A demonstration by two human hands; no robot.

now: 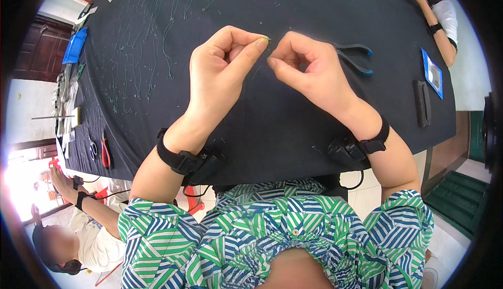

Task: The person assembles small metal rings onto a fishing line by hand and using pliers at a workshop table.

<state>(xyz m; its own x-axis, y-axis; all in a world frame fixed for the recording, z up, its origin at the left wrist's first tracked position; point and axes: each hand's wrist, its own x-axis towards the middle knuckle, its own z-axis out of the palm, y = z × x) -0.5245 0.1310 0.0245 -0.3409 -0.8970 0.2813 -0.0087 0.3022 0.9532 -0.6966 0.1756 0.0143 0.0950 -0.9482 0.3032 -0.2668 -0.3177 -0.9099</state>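
Over the black cloth, my left hand [217, 74] pinches the end of a thin green cord [269, 40] between thumb and forefinger. Only a tiny tip of it shows past the fingertips. Close to its right, my right hand [314, 66] has its thumb and forefinger brought together; whatever they may hold is too fine to make out. A faint thin strand curves below the gap between both hands. Just beyond my right hand lie pliers [359, 58] with blue-tipped handles, partly hidden behind it and spread apart.
Several thin green cords [167, 43] lie across the cloth [262, 132] at the left. Scissors [94, 150] and a red-handled tool [106, 153] sit near the left edge. Right of the pliers are a blue packet [433, 74] and a black bar [422, 103]. Other people work at far right and lower left.
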